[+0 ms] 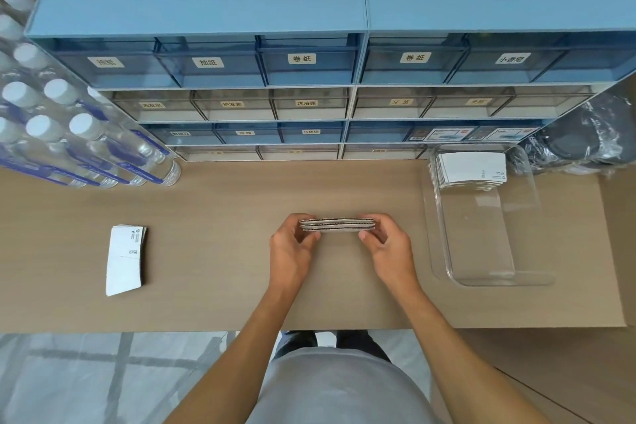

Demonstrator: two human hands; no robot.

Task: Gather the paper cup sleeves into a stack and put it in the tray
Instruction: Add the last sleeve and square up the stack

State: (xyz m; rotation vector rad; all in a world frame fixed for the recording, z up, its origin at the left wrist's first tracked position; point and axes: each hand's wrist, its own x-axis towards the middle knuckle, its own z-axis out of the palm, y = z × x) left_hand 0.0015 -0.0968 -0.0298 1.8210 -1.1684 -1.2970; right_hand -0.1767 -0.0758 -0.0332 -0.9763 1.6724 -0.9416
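Observation:
A small stack of flat white paper cup sleeves (pixel 337 224) stands on edge at the table's middle, held between both hands. My left hand (pixel 292 248) grips its left end and my right hand (pixel 385 244) grips its right end. Another pile of white sleeves (pixel 125 260) lies flat on the table at the left. A clear plastic tray (pixel 488 272) sits at the right, with a stack of sleeves (pixel 471 170) lying in its far end. The near part of the tray holds nothing.
Blue drawer cabinets (pixel 309 58) with labelled drawers line the back of the wooden table (pixel 223 286). A shrink-wrapped pack of water bottles (pixel 69 134) stands at the back left. A dark plastic-wrapped bundle (pixel 585 141) lies behind the tray at the right.

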